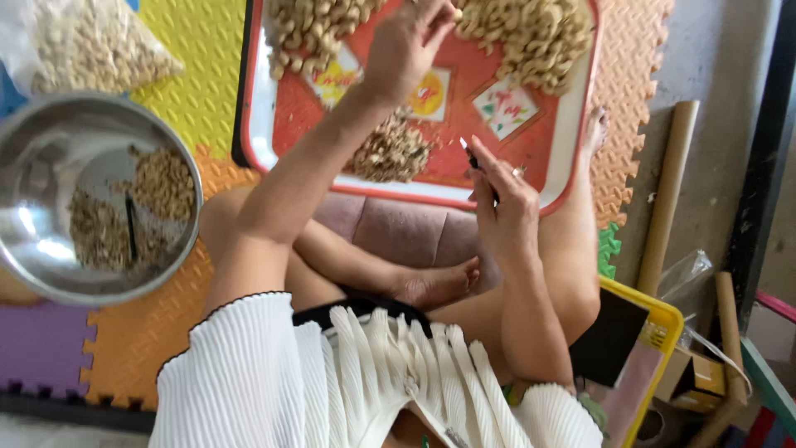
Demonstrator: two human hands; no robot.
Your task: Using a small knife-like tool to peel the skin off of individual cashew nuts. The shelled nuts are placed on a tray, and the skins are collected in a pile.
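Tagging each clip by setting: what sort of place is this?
Probably a home floor used for hand-sorting nuts: coloured interlocking foam mats, a red rectangular tray of pale nuts, a round steel bowl of husks.

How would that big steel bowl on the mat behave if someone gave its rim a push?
The steel bowl would probably slide or rock rather than tip: it looks wide, shallow and round-bottomed. It seems light for its size, holding only thin patches of husk-like bits and a dark stick-like tool. The foam mat under it looks textured, so it may grip a little.
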